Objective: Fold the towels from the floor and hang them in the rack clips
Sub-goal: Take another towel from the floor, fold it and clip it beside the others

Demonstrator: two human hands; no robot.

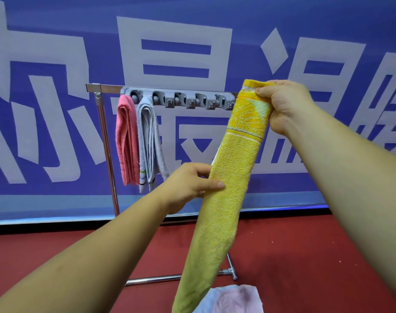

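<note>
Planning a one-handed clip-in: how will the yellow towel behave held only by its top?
Likely floppy: the yellow towel hangs limp below the right hand, steadied midway by the left hand. Probably light, since a pinch carries it. Its terry pile should resist slipping.

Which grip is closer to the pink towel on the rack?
Left. The left grip holds the yellow towel midway, lower right of the pink towel; the right grip pinches its top, farther right.

1. Looking out from head height, forward and slightly downward, through a single wide-angle view.
2. Facing the rack [169, 92] and blue banner [57, 23] nearly square-on, from near.
3. Catching the red floor [305, 256] along the lower edge.
</note>
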